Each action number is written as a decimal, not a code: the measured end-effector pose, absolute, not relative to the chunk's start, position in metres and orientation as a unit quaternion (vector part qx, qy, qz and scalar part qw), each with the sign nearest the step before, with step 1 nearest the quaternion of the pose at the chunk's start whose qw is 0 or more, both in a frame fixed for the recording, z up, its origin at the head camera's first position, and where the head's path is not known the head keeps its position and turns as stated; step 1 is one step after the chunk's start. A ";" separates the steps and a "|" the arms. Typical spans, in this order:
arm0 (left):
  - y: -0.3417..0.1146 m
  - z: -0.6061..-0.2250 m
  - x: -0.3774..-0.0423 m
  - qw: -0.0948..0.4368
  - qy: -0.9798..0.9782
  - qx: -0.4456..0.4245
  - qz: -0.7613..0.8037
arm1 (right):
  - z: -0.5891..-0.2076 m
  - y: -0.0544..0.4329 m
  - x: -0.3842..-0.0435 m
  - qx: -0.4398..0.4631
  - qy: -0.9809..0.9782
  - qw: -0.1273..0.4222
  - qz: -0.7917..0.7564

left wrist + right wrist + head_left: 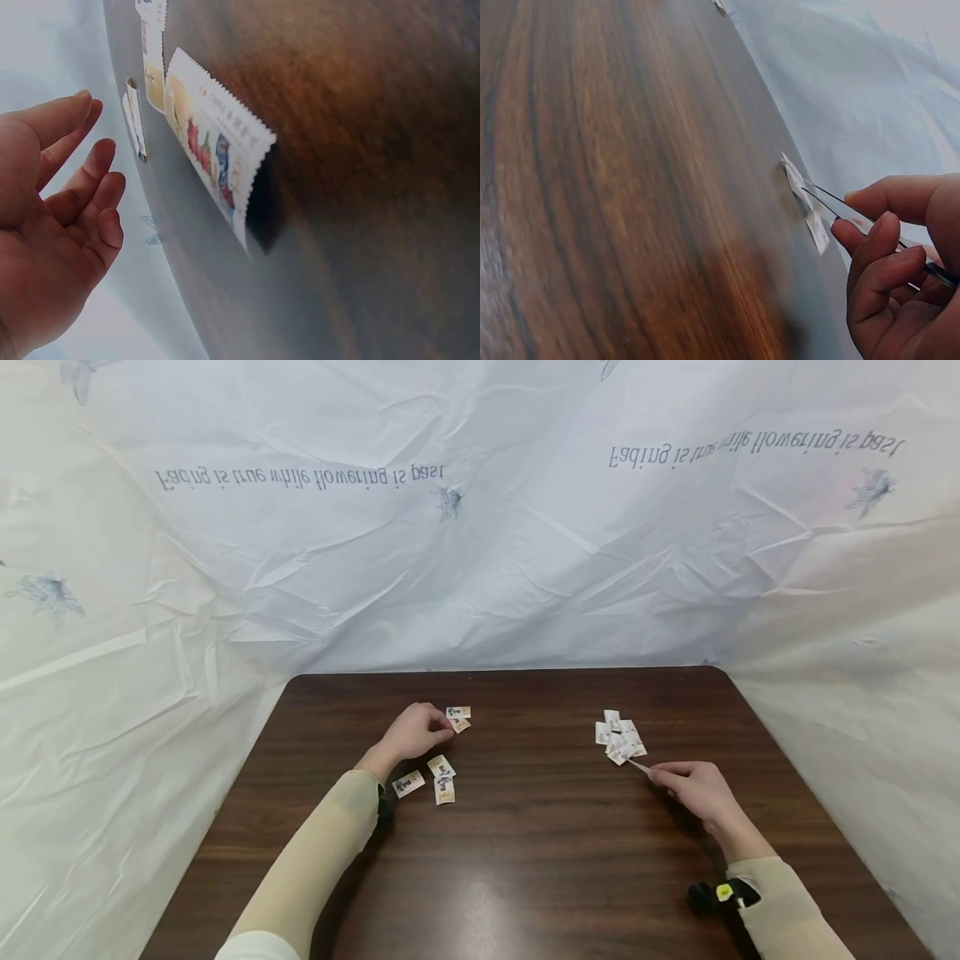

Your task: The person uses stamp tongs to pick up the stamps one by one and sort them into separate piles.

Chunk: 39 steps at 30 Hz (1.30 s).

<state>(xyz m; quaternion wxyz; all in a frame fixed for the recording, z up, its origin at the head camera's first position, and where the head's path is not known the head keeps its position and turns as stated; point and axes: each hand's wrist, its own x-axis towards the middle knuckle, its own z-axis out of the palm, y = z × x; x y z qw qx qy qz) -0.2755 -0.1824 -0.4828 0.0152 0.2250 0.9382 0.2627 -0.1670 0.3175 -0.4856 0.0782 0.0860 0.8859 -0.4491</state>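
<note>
In the head view my left hand [412, 732] is beside two postage stamps at the back left, a flat upper stamp [458, 712] and a tilted lower stamp [461, 725]. The left wrist view has that hand [56, 195] with loosely bent fingers and no stamp visible between them. Nearer its wrist lie several picture stamps, among them a curled stamp [214, 139] with a perforated edge. My right hand [697, 789] pinches thin metal tweezers [870, 220]. Their tips reach the near edge of a pile of pale stamps [621, 742]; whether they grip one, I cannot tell.
Everything lies on a dark wood-grain table [525, 852]. A white printed sheet [510, 568] hangs behind it and down both sides. Dark bands with devices sit on both wrists, including a wrist device [724, 893] on the right.
</note>
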 end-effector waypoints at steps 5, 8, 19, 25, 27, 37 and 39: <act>-0.184 -0.483 -0.275 0.015 0.940 0.216 0.264 | -0.484 0.320 -0.165 0.082 0.893 0.076 -0.436; -0.186 -0.484 -0.274 0.017 0.941 0.209 0.265 | -0.484 0.322 -0.165 0.081 0.896 0.073 -0.430; -0.187 -0.485 -0.270 0.015 0.940 0.209 0.268 | -0.477 0.332 -0.164 0.061 0.910 0.082 -0.402; -0.189 -0.485 -0.270 0.014 0.940 0.210 0.270 | -0.469 0.335 -0.164 0.051 0.920 0.082 -0.381; -0.190 -0.484 -0.270 0.013 0.940 0.211 0.269 | -0.467 0.334 -0.165 0.047 0.922 0.081 -0.376; -0.201 -0.485 -0.271 0.022 0.939 0.210 0.271 | -0.471 0.309 -0.176 0.020 0.913 0.081 -0.400; -0.202 -0.484 -0.270 0.023 0.938 0.212 0.272 | -0.473 0.301 -0.180 0.014 0.908 0.083 -0.410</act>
